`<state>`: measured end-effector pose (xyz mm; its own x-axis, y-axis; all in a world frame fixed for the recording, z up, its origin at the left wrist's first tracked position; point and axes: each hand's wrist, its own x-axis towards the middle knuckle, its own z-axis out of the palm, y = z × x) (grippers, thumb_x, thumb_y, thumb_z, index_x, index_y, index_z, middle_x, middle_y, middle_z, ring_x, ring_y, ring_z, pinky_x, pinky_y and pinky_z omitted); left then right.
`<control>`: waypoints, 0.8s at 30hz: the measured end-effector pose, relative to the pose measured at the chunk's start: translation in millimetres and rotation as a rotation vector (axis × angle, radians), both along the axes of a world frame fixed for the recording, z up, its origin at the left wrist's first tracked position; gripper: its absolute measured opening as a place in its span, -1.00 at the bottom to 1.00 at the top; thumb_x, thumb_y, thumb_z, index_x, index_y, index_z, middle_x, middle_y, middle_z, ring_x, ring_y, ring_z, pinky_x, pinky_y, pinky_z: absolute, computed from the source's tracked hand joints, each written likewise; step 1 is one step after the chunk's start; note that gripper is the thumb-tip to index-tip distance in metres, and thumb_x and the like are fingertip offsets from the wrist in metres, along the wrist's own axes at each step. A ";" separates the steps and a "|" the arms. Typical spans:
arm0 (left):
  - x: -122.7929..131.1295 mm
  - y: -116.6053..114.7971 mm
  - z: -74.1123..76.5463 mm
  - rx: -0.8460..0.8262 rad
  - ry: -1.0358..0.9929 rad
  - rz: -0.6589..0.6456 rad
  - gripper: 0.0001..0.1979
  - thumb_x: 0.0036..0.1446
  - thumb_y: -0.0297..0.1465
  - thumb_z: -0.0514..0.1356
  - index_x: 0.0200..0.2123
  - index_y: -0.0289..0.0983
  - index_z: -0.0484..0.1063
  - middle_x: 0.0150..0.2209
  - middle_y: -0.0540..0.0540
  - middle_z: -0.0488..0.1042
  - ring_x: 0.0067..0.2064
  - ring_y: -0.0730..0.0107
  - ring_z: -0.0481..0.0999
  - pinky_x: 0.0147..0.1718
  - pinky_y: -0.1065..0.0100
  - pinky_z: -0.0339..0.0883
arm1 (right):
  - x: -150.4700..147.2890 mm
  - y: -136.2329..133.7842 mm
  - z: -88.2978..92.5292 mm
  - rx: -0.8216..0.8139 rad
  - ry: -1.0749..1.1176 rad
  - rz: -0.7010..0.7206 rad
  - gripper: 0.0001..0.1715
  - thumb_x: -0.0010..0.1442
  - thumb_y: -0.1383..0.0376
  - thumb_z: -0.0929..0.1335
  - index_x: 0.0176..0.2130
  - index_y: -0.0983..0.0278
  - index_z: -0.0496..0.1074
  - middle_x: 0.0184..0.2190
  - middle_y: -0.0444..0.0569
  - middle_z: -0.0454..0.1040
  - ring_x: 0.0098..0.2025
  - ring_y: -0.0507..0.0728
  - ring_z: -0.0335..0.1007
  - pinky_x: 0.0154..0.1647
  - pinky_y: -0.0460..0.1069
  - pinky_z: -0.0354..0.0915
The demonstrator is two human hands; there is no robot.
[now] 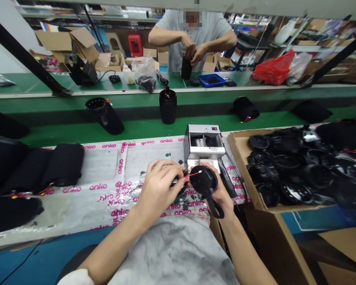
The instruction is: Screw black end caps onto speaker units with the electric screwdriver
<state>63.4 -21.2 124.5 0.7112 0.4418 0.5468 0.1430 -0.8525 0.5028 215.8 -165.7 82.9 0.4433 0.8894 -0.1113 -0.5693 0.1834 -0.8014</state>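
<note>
My left hand [158,186] pinches a small black part [178,184], partly hidden by my fingers, with thin red wire [195,173] running from it. That wire leads across to a round black housing [203,181] with a black strap-like handle [215,208], which my right hand [221,194] grips from below. The two hands are close together, just in front of a silver benchtop machine [204,144]. Beside my right hand lies a long black tool [227,178].
Plastic film printed "anko" [106,166] covers the bench, with black padded pieces [62,166] at left. A cardboard box [240,158] of black round parts stands at right. Black units stand on a green conveyor [136,128]. Across it, a co-worker [192,39] handles a black cylinder [186,67].
</note>
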 end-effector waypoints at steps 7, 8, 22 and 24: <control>7.1 -7.3 -8.2 -0.184 -0.138 0.058 -0.87 0.34 -0.50 0.39 -0.19 -0.17 0.53 -0.23 0.03 0.69 -0.12 0.23 0.66 0.04 0.08 0.31 | 5.4 -2.3 -0.1 0.014 -0.080 -0.020 -0.19 0.10 0.21 0.43 0.33 0.01 0.39 0.31 -0.03 0.49 0.30 0.39 0.50 0.44 0.39 0.38; 7.0 -6.7 -9.9 -0.231 -0.158 0.061 -0.88 0.33 -0.49 0.40 -0.18 -0.16 0.55 -0.22 0.02 0.69 -0.13 0.24 0.66 0.03 0.10 0.33 | 7.3 -2.6 2.7 -0.002 -0.144 -0.044 -0.17 0.11 0.22 0.43 0.35 0.01 0.37 0.34 -0.04 0.47 0.34 0.38 0.47 0.50 0.36 0.30; 7.4 -6.8 -15.6 -0.254 -0.252 0.019 -0.88 0.31 -0.52 0.42 -0.17 -0.16 0.65 -0.27 0.01 0.71 -0.17 0.27 0.65 -0.05 0.13 0.41 | 26.2 8.6 27.7 0.009 -0.523 -0.076 -0.11 0.11 0.36 0.39 0.40 0.00 0.38 0.44 -0.14 0.37 0.51 0.32 0.22 0.66 0.28 0.02; 7.3 -6.4 -15.7 -0.261 -0.252 0.020 -0.89 0.32 -0.50 0.42 -0.17 -0.16 0.65 -0.26 -0.01 0.71 -0.17 0.26 0.66 -0.05 0.11 0.42 | 25.2 10.4 26.9 0.011 -0.545 -0.069 -0.09 0.09 0.38 0.39 0.40 0.00 0.39 0.43 -0.14 0.39 0.50 0.32 0.24 0.65 0.27 0.06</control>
<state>70.7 -27.7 108.7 0.5582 0.6022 0.5708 0.0018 -0.6888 0.7249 241.0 -155.3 109.8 0.4913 0.8563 0.1592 -0.0591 0.2152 -0.9748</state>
